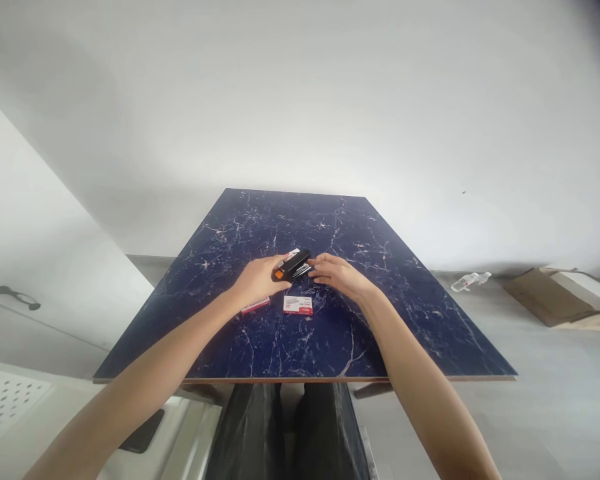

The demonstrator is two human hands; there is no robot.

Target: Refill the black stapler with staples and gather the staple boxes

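A black stapler (pixel 296 264) with an orange part at one end is held just above the table in my left hand (pixel 263 277). My left fingers and thumb close around its orange end. A silvery metal part (pixel 303 269) shows along the stapler's lower right side. My right hand (pixel 337 272) is at the stapler's other end, fingers slightly bent and apart, their tips at or very near the metal. Whether they touch it I cannot tell. Below the stapler lies a small red and white box (pixel 298 305). Another red and white box (pixel 255 305) is partly hidden by my left wrist.
The blue marbled table (pixel 300 220) stands against a white wall. On the floor to the right are a clear plastic item (pixel 471 281) and an open cardboard box (pixel 555 297). A white cabinet with a dark handle (pixel 17 297) is at left; a dark flat object (pixel 143 432) lies below.
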